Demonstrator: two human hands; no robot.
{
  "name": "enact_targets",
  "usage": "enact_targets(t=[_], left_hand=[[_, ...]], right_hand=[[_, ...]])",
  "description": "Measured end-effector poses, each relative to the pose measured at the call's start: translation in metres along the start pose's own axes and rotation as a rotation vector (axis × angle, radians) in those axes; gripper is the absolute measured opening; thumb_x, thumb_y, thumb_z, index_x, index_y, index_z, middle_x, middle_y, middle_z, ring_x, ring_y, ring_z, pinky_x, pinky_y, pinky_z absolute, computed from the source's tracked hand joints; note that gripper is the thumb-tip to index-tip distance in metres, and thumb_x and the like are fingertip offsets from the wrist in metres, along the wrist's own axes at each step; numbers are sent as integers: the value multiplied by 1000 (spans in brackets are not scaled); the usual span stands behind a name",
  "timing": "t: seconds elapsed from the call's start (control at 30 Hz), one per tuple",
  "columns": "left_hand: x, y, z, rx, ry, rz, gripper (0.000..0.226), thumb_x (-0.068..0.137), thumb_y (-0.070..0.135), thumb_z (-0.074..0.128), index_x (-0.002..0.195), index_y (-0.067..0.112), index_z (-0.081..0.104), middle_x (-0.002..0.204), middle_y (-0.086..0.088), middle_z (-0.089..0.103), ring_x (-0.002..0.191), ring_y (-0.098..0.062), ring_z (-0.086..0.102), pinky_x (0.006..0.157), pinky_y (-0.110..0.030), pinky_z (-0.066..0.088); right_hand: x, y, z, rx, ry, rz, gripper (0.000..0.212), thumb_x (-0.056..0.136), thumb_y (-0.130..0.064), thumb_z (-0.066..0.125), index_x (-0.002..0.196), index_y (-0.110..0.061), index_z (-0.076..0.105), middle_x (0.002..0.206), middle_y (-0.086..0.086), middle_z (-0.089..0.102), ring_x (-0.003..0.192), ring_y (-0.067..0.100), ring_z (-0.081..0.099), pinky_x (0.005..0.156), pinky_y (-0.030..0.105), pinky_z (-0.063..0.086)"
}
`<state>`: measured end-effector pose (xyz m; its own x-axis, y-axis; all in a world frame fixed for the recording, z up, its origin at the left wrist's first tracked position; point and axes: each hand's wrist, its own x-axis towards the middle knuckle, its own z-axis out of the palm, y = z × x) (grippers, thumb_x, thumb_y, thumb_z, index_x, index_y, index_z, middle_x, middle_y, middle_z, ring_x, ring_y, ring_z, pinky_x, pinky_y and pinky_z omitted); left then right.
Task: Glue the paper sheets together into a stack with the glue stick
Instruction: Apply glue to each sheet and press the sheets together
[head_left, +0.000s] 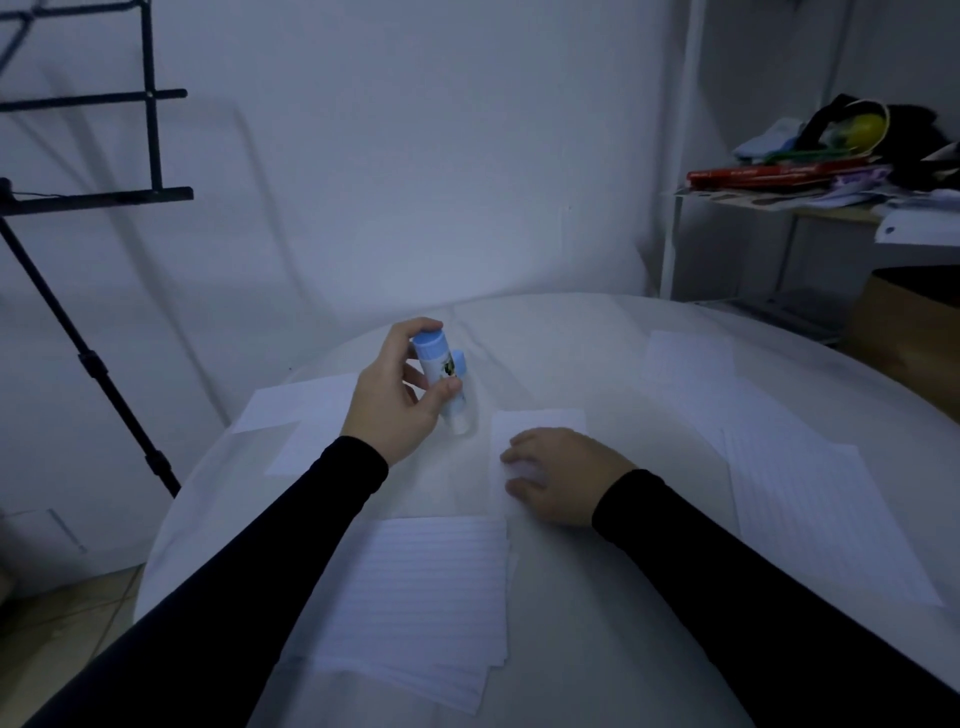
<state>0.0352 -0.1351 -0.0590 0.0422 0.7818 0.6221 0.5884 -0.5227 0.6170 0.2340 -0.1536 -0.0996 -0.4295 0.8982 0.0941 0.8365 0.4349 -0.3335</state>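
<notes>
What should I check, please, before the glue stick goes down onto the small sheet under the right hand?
1. Glue stick gripped in the left hand: ok.
2. Cap off the glue stick: cannot tell; blue shows at both ends, and motion blur doubles it.
3. Small sheet pinned by the right hand: ok, the hand rests on it.
4. Bare paper free for gluing: ok, the far part of the sheet is uncovered.
5. Stack near at the front of the table: ok.
6. Stack edges aligned: not ok, the lower sheets fan out.
</notes>
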Motion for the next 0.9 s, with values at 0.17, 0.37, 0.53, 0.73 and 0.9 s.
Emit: enact_targets(t=[0.17,0.37,0.53,0.73,0.9], left_hand=[[1,3,3,-10,-4,-2,48,82,17,72,112,40,44,93,5,62,65,-8,53,59,-14,44],[14,12,25,-28,-58,-18,46,82,16,71,114,37,46,90,12,60,63,-4,53,57,-11,41],[28,16,58,-8,-114,-28,48,82,16,70,123,29,49,90,16,56,67,-11,55,57,-4,38],[38,17,79,24,-160,-62,49,84,18,68,126,29,46,98,-2,62,69,-16,55,59,-8,39],[37,17,84,18,-174,-66,48,85,18,68,127,28,46,97,4,58,70,-16,54,58,-6,39]], right_hand=[[-5,7,-6,166,8,-132,32,83,-30,65,116,-29,65,136,-11,51,127,7,44,112,25,28],[-6,34,-14,-26,131,159,51,79,-62,58,122,-34,59,137,-15,48,128,12,43,107,37,33],[-6,36,-10,-37,141,174,55,80,-65,55,125,-33,58,139,-18,48,130,12,40,107,39,31],[-8,36,-9,-21,140,174,55,82,-63,53,127,-33,56,140,-19,46,132,12,37,105,38,28],[-9,36,-8,5,156,191,54,81,-62,55,126,-33,56,137,-17,49,130,12,38,106,37,28]])
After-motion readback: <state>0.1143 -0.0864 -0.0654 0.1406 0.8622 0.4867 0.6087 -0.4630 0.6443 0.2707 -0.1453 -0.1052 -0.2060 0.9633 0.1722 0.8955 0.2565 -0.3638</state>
